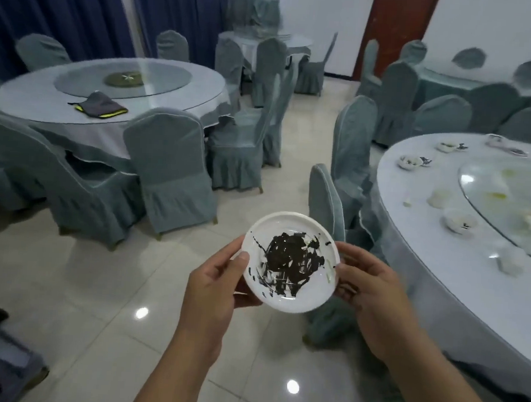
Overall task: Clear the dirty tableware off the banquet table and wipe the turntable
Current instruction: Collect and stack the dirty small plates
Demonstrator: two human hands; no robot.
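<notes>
A white plate (308, 292) smeared with dark sauce is held over the floor in front of me. My left hand (218, 283) grips its left rim with the thumb on top. My right hand (366, 287) holds its right rim. At the right stands the banquet table (411, 240) with a glass turntable (488, 189) streaked with yellowish residue. Several small dirty white bowls and cups lie on it, such as one bowl (409, 162) at the far side and another (459, 221) near the turntable edge.
Covered chairs (326, 201) stand against the banquet table, close to the plate. A second round table (183, 101) at the left carries a grey and yellow cloth (100, 107). Tiled floor (103, 284) lies between the tables. More tables and chairs fill the back.
</notes>
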